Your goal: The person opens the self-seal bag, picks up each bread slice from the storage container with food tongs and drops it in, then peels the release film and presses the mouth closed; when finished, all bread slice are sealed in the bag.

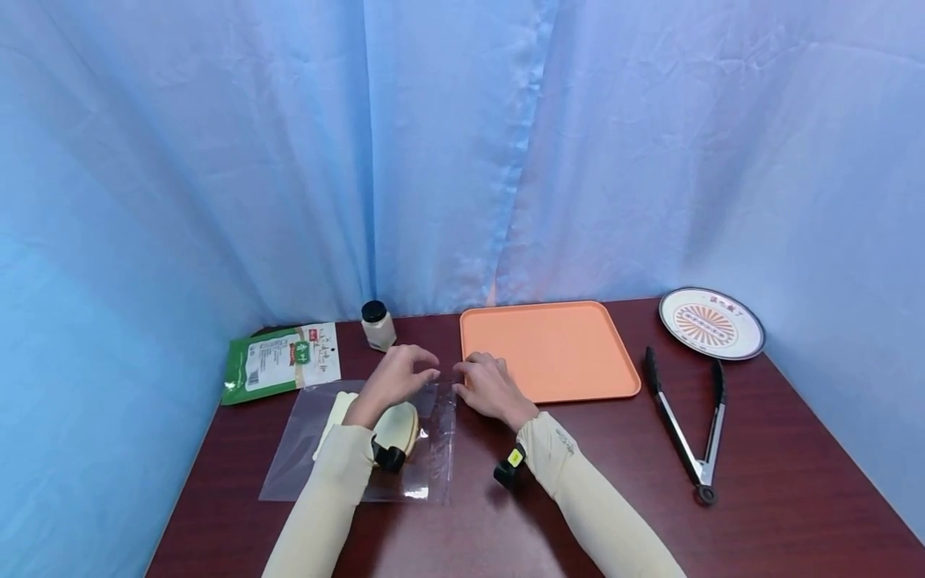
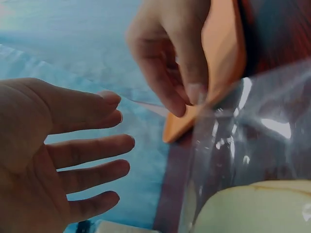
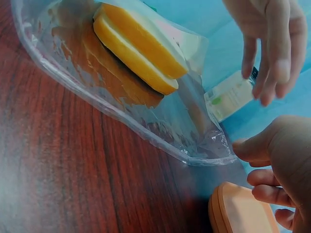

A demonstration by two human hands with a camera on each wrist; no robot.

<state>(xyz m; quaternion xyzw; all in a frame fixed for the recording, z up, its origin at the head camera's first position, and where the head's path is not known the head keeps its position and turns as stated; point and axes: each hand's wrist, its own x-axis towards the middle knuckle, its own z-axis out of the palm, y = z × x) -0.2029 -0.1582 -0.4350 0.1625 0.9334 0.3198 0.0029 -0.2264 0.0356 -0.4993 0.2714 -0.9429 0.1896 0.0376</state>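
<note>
A clear plastic bag (image 1: 433,449) lies on the dark table, with pale oval slices (image 1: 399,427) with yellow-orange edges (image 3: 131,46) in it. I cannot tell what the slices are. My left hand (image 1: 393,377) hovers over the bag's upper part, fingers spread and holding nothing, as the left wrist view shows the hand (image 2: 63,155). My right hand (image 1: 493,387) is at the bag's upper right corner. Its thumb is close to the film; whether they touch is unclear. Thumb and forefinger look apart in the head view.
A green seasoning packet (image 1: 278,363) and a black-capped jar (image 1: 378,327) stand behind the bag. An orange tray (image 1: 552,353) lies beyond my right hand. Farther right are the metal tongs (image 1: 679,433) and a patterned plate (image 1: 711,323). Blue curtains (image 1: 448,160) close off the back and sides.
</note>
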